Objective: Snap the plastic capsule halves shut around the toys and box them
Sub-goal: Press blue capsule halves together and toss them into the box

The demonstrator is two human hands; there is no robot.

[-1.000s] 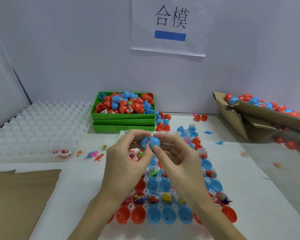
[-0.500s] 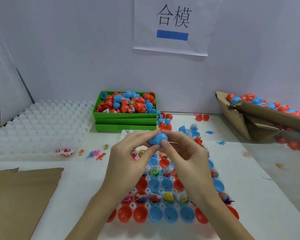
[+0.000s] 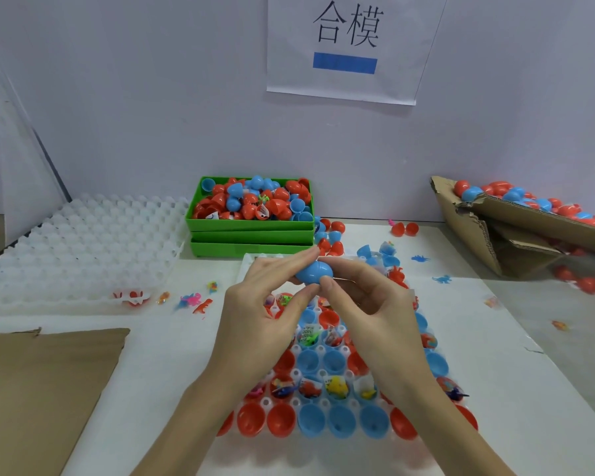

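Two flat things fill the left side: a white moulded plastic tray of empty round cups [image 3: 79, 249] at the back and a brown cardboard sheet [image 3: 38, 389] at the near edge. Between them a few small bright plastic toy figures [image 3: 194, 300] lie loose on the white table [image 3: 165, 345]. Further right, a stack of green plastic trays [image 3: 251, 240] stands against the wall, the top one heaped with red and blue capsule halves. In front of it, the left hand [image 3: 261, 314] and the right hand [image 3: 371, 307] meet above the table, each pinching one end of a closed blue plastic egg-shaped capsule [image 3: 313, 272] between thumb and fingertips; whether its seam is fully snapped cannot be told from this angle. Beneath the hands sits a white cupped holder tray [image 3: 268, 401] filled with open red and blue capsule halves, several with small toys in them. At the far right, a tilted brown corrugated cardboard box [image 3: 516, 221] holds closed red and blue capsules. On the wall hangs a white paper sign [image 3: 351, 49] with two black characters and a blue bar.
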